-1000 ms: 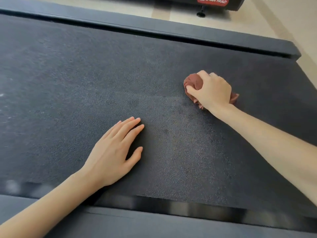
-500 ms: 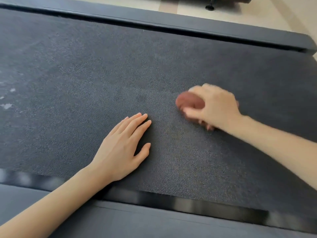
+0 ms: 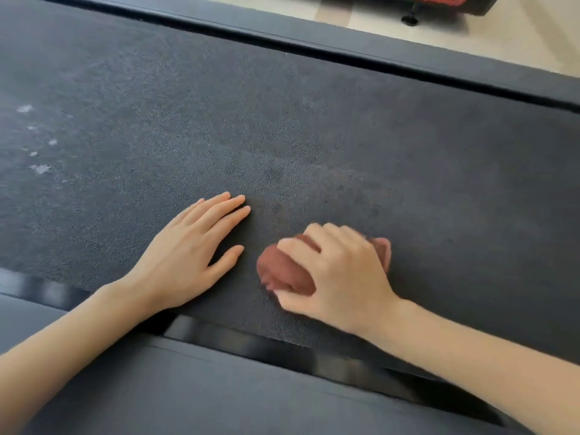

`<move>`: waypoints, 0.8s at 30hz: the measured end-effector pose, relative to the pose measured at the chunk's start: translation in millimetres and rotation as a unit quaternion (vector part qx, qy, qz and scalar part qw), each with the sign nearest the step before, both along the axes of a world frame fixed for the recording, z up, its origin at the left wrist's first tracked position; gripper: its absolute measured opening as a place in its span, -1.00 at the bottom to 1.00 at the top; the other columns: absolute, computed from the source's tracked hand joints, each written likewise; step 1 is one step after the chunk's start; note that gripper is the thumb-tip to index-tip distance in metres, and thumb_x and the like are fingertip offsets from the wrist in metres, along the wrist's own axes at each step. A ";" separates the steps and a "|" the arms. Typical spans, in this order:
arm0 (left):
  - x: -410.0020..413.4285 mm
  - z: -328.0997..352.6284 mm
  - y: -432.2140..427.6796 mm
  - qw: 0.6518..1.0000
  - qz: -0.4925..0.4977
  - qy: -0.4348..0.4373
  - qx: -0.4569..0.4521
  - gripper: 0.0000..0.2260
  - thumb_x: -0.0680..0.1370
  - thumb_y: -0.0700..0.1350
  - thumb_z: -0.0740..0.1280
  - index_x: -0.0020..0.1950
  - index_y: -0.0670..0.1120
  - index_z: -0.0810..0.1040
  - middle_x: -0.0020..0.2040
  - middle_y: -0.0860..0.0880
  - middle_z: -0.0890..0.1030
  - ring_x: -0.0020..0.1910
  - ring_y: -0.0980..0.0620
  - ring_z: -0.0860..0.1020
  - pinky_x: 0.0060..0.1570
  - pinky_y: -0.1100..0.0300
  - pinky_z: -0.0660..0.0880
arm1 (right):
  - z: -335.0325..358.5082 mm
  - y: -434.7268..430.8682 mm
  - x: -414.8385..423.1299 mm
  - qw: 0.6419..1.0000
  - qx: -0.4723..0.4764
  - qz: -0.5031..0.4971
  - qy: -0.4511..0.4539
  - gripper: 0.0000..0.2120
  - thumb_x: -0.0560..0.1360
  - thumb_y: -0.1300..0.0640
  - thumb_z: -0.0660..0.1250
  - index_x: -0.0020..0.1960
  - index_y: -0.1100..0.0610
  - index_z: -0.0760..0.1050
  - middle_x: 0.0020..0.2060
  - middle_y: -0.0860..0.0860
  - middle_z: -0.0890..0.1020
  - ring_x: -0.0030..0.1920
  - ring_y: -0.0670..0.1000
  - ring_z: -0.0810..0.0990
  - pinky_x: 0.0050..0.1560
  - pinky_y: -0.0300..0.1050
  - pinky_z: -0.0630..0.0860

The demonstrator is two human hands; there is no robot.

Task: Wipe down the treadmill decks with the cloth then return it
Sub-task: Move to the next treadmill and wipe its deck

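Nearest to the person, along the near edge of the belt [image 3: 314,136], runs a dark side rail [image 3: 219,387] of the treadmill, and both forearms cross over it. The left hand [image 3: 188,255] lies flat on the belt close to this near edge, palm down. Its four fingers are straight and held together and the thumb is spread a little to the side; it holds nothing. Just beside it, also on the near part of the belt, the right hand [image 3: 342,277] presses a reddish-brown cloth [image 3: 282,274] onto the belt. Its fingers are curled over the bunched cloth and clamp it. This hand is a little blurred, so how the cloth is folded I cannot tell. One part of the cloth comes out toward the left hand and a small corner shows on the other side. The two hands do not touch. Farther away on the belt, toward its left end, there are some small whitish spots [image 3: 40,168]. Along the far edge of the belt lies the second side rail [image 3: 376,48]. Beyond the belt is a pale floor [image 3: 518,42], where the dark base of another machine [image 3: 470,3] stands on a small round foot [image 3: 409,18].
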State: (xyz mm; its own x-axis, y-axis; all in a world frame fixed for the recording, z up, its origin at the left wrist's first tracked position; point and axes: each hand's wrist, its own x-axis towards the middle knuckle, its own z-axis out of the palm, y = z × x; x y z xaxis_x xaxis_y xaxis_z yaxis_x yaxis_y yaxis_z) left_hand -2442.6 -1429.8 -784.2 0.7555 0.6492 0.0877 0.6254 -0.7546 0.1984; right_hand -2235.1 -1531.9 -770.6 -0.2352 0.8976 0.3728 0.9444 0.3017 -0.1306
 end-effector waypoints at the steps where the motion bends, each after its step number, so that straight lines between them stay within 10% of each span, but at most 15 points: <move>1: -3.6 -0.4 1.1 1.000 0.000 -0.005 -0.005 -0.46 0.55 0.15 0.00 0.46 -0.07 0.30 0.48 0.02 0.27 0.49 0.03 0.16 0.46 0.02 0.09 | -1.1 -9.9 -6.4 0.999 -0.007 0.039 -0.001 -0.59 0.28 -0.20 0.32 -0.02 0.04 0.59 -0.26 0.04 0.53 -0.28 0.10 0.49 -0.27 -0.05 0.42; 5: -3.6 -1.7 0.7 1.000 0.001 -0.023 -0.014 -0.47 0.54 0.12 0.02 0.44 -0.08 0.33 0.47 0.01 0.29 0.48 0.02 0.18 0.46 0.00 0.10 | 1.6 5.8 12.8 0.998 -0.039 0.056 0.007 -0.56 0.27 -0.24 0.30 0.00 0.01 0.60 -0.26 0.01 0.56 -0.25 0.08 0.55 -0.23 -0.09 0.48; 14: -3.0 -2.3 0.5 0.999 0.005 -0.030 -0.014 -0.47 0.54 0.13 0.01 0.43 -0.08 0.35 0.46 0.01 0.31 0.48 0.02 0.19 0.46 -0.01 0.12 | 0.6 115.6 87.7 0.964 -0.021 -0.265 0.001 -0.53 0.40 -0.28 0.27 0.14 0.02 0.50 -0.03 0.11 0.58 0.02 0.21 0.55 -0.12 -0.02 0.38; 24: -15.1 0.4 9.7 0.999 -0.034 -0.004 -0.009 -0.45 0.54 0.15 0.02 0.48 -0.06 0.24 0.49 0.01 0.24 0.49 0.06 0.15 0.47 0.06 0.08 | -3.4 5.9 -4.5 0.998 0.011 0.061 -0.007 -0.55 0.38 -0.33 0.28 -0.03 0.02 0.61 -0.24 0.05 0.56 -0.25 0.10 0.52 -0.24 -0.02 0.46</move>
State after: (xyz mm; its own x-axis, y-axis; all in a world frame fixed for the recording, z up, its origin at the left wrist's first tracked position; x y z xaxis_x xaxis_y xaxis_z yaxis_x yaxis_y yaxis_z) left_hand -2457.8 -1420.1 -783.7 0.7969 0.5984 0.0830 0.5714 -0.7912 0.2181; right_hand -2239.5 -1526.0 -774.0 -0.3479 0.8535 0.3880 0.9019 0.4177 -0.1102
